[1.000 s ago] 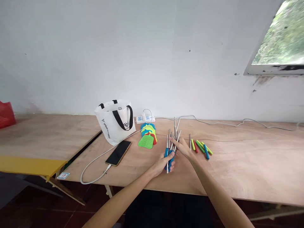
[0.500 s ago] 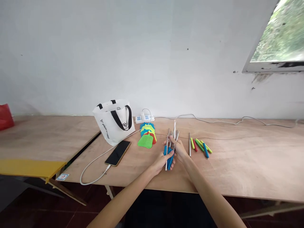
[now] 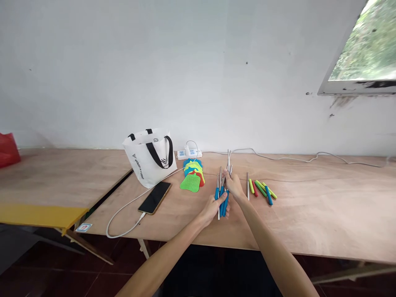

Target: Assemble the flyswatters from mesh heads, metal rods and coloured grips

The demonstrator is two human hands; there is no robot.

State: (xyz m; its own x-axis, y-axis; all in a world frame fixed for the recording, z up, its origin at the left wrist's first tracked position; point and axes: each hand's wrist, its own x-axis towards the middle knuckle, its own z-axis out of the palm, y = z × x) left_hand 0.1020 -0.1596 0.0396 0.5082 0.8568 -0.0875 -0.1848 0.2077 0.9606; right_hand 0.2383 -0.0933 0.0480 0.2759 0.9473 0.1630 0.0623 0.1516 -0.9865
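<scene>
Blue-handled metal rods [image 3: 222, 190], bunched over the plywood table [image 3: 309, 206]
The left hand [image 3: 213, 206] has fingers wrapped round the handles [image 3: 225, 206]; the right hand [image 3: 234, 185] grips bare shafts [image 3: 229, 161].

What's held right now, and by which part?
The left hand grips a bundle of metal rods around the blue handles; the right hand is farther up the rods, its exact grip partly hidden.
</scene>
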